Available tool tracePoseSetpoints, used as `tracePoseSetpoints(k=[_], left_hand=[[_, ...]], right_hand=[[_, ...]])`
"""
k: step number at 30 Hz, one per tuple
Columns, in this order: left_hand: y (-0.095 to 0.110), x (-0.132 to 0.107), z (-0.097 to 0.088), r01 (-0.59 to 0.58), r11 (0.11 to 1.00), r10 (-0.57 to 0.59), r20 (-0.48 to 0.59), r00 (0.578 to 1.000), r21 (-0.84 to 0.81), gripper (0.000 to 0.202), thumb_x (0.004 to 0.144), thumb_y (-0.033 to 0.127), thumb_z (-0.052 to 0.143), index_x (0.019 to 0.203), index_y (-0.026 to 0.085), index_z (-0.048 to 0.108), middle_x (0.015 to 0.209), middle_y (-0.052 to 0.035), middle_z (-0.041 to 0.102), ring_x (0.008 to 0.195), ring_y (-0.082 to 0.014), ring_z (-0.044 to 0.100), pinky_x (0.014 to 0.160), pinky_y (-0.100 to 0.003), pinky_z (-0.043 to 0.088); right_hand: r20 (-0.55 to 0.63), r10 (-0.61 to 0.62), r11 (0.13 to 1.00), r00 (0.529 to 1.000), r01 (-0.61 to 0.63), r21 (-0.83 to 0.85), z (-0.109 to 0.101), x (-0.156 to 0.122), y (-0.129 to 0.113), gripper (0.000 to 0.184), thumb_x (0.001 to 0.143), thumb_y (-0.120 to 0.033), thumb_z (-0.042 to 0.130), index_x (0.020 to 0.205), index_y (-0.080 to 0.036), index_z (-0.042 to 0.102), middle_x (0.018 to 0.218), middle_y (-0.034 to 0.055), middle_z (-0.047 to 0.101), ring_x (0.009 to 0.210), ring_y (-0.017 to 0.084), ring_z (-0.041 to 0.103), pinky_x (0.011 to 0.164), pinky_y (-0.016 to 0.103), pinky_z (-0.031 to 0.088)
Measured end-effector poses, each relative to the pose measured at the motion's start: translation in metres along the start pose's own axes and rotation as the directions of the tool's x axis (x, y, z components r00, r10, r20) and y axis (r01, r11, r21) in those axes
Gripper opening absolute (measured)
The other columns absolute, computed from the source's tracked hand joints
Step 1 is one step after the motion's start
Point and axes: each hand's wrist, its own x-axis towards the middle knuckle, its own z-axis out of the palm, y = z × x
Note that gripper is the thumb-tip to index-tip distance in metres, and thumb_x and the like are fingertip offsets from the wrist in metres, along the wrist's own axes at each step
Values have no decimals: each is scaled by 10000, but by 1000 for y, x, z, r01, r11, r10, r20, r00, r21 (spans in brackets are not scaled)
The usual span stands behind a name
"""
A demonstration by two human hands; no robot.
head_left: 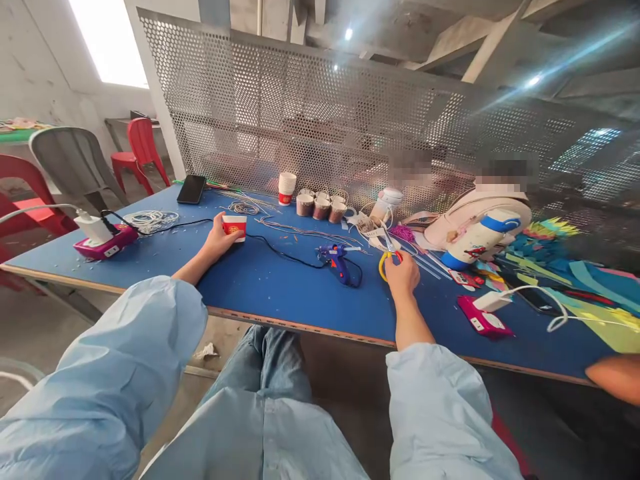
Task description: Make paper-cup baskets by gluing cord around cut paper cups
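My left hand [219,240] is closed around a red and white paper cup [235,229] at the left of the blue table. On the right, my right hand [403,275] grips a pair of scissors with yellow handles [384,265], the blades pointing away from me. Between the two hands lies a blue glue gun [337,259] with a black cord. Beyond it stands a row of brown-wrapped cups [321,207], with a stack of paper cups [287,187] just to their left.
Pink power strips sit at the left [107,241] and right [484,317]. A phone [191,189], loose cords [295,227], a pale bag [465,217] and a blue-and-white bottle [480,240] lie about. A metal mesh panel [325,120] closes the far edge. Another person's arm [617,379] rests at right.
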Motion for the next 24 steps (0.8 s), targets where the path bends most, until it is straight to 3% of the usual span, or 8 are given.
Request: tracePoseSetpoints(k=[6, 13, 20, 24], left_hand=[[4, -3, -2, -8, 1000, 8, 16, 1000, -1, 886, 647, 413, 704, 1416, 174, 335, 1114, -104, 627, 1007, -251, 622, 948, -418, 469], [7, -7, -3, -17, 1000, 17, 40, 999, 14, 872, 642, 417, 703, 1405, 180, 354, 1146, -114, 618, 1034, -264, 611, 967, -431, 455], [11, -12, -4, -26, 1000, 25, 93, 995, 11, 870, 673, 453, 671, 1428, 195, 325, 1101, -86, 635, 985, -235, 632, 951, -417, 472], [14, -16, -3, -49, 999, 46, 130, 991, 22, 896, 661, 477, 680, 1430, 186, 326, 1097, -81, 642, 986, -244, 637, 965, -422, 464]], right_hand=[[117, -116, 993, 986, 116, 6, 13, -7, -6, 305, 947, -334, 583, 1210, -179, 587, 1221, 87, 606, 1011, 211, 628, 853, 419, 542], [-22, -93, 995, 995, 94, 28, 10, -7, -3, 295, 952, -333, 574, 1210, -190, 590, 1243, 90, 597, 1031, 213, 620, 872, 424, 534], [-187, -215, 957, 959, 244, 153, -8, 48, -28, 314, 944, -331, 588, 1215, -173, 584, 1229, 88, 602, 1037, 223, 621, 872, 437, 533], [-215, -336, 890, 917, 384, 246, -2, 73, -52, 306, 946, -331, 585, 1208, -173, 587, 1215, 86, 608, 1016, 215, 628, 859, 426, 539]])
